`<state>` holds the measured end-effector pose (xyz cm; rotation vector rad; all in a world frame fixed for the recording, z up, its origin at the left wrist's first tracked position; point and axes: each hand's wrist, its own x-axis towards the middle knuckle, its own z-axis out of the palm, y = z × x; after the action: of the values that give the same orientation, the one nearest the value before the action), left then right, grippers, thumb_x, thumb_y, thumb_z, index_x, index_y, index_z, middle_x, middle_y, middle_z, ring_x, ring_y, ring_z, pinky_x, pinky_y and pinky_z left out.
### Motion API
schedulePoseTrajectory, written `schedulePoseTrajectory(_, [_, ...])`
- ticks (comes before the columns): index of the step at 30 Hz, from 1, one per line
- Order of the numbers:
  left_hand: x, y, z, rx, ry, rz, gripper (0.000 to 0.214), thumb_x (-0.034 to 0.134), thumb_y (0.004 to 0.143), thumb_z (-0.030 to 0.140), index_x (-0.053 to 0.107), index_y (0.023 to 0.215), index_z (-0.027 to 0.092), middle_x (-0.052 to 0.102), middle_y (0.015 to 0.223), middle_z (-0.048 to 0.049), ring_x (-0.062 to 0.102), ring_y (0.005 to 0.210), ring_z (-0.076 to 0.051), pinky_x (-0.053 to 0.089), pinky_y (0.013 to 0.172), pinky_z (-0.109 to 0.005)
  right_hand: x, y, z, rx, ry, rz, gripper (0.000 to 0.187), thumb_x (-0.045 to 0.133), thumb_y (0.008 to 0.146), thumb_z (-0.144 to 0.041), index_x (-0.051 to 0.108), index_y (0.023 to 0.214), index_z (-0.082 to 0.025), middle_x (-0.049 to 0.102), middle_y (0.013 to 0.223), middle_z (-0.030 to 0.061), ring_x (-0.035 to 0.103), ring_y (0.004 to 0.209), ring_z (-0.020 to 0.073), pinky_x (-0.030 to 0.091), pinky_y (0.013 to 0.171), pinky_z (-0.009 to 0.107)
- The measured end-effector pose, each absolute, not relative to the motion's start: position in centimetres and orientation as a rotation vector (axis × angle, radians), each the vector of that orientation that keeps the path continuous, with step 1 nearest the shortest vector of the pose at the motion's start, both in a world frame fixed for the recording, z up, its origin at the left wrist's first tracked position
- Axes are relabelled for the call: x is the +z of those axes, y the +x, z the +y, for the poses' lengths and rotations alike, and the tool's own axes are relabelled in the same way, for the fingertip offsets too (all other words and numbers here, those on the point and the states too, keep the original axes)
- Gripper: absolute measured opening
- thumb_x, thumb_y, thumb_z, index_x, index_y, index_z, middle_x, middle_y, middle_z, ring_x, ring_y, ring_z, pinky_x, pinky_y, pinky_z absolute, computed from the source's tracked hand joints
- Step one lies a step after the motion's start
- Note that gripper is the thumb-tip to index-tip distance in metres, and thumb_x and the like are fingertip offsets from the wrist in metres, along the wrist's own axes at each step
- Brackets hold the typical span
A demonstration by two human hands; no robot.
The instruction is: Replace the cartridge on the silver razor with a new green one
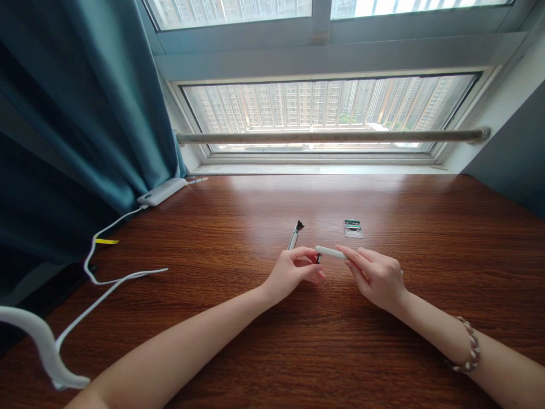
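Note:
My right hand (377, 275) holds a slim white stick-like piece (330, 252) by its right end, fingers closed round it. My left hand (296, 271) pinches the dark left tip of that same white piece. Just beyond my left hand a metal razor handle (294, 234) lies on the wooden table (238, 216), its head end pointing away from me. A small clear pack of green razor cartridges (353, 228) lies to the right of the handle, apart from both hands.
A white power bank (162, 191) sits at the back left by the teal curtain (76, 130), with a white cable (106, 278) trailing toward me. A window with a horizontal rail (332, 136) runs along the table's far edge.

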<state>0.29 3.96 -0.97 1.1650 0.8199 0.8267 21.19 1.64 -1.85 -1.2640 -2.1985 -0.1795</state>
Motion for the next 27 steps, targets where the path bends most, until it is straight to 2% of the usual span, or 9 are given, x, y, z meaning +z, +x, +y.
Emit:
schedulePoseTrajectory(5, [-0.92,0.3,3.95,0.882,1.139,0.829,0.029,0.069,0.064,0.029,0.06,0.086,0.012,0.06,0.073,-0.0046,0.064,0.068,-0.021,0.052,0.06,-0.032,-2.0,21.36,1.62,-0.052,-1.262,-2.17,0.035,0.043,0.085,-0.022,0.051,0.119,-0.024,0.055,0.065,0.0003,0.05,0.06,0.0097,0.035,0.058,0.02])
schedulePoseTrajectory(10, [-1.18,0.34,4.23,0.999,1.19,0.77,0.02,0.069,0.064,0.023,0.063,0.079,0.011,0.06,0.076,-0.0045,0.062,0.069,-0.017,0.05,0.07,-0.03,-1.84,21.39,1.58,-0.018,-1.219,-2.192,0.035,0.043,0.084,-0.021,0.051,0.118,-0.023,0.056,0.067,0.0007,0.05,0.061,0.0099,0.035,0.059,0.021])
schedulePoseTrajectory(16, [-1.26,0.21,4.55,1.081,1.285,0.763,0.019,0.068,0.065,0.016,0.067,0.084,0.014,0.059,0.095,-0.0064,0.056,0.091,-0.017,0.046,0.085,-0.031,-1.73,21.31,1.54,-0.033,-1.156,-2.235,0.033,0.044,0.083,-0.022,0.054,0.115,-0.021,0.053,0.062,-0.0001,0.047,0.056,0.0096,0.033,0.055,0.021])
schedulePoseTrajectory(21, [-0.84,0.11,4.38,1.053,1.309,0.733,0.021,0.065,0.068,0.017,0.067,0.089,0.015,0.055,0.102,-0.0076,0.053,0.098,-0.019,0.043,0.091,-0.033,-1.79,21.21,1.47,0.063,-1.155,-2.242,0.032,0.043,0.084,-0.021,0.053,0.114,-0.021,0.055,0.065,0.0002,0.049,0.058,0.01,0.036,0.057,0.021])
schedulePoseTrajectory(27, [-1.25,0.2,4.39,1.099,1.234,0.694,0.032,0.07,0.061,0.012,0.065,0.093,0.016,0.052,0.111,-0.0065,0.05,0.106,-0.021,0.036,0.099,-0.037,-1.89,21.17,1.64,0.211,-1.187,-2.101,0.032,0.039,0.086,-0.02,0.05,0.116,-0.021,0.062,0.086,0.0041,0.057,0.071,0.0115,0.041,0.065,0.021])
